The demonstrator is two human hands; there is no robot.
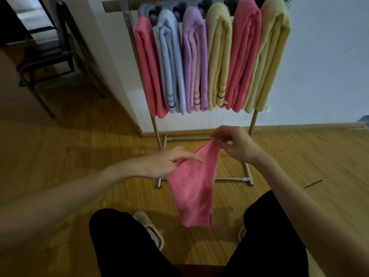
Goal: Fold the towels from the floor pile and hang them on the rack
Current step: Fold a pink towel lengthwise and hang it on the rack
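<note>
Your left hand (162,163) and right hand (233,144) each pinch the pink towel's (194,188) top edge; the rack (247,177) with six hung towels (211,56) sits at 12 o'clock.

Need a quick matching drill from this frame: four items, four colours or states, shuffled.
Items:
1. leftmost hung towel
2. rightmost hung towel
3. third hung towel from left
4. right hand

Matches:
A. purple
B. pinching the held pink towel
C. pink
D. yellow

Pairs: 1-C, 2-D, 3-A, 4-B
</note>
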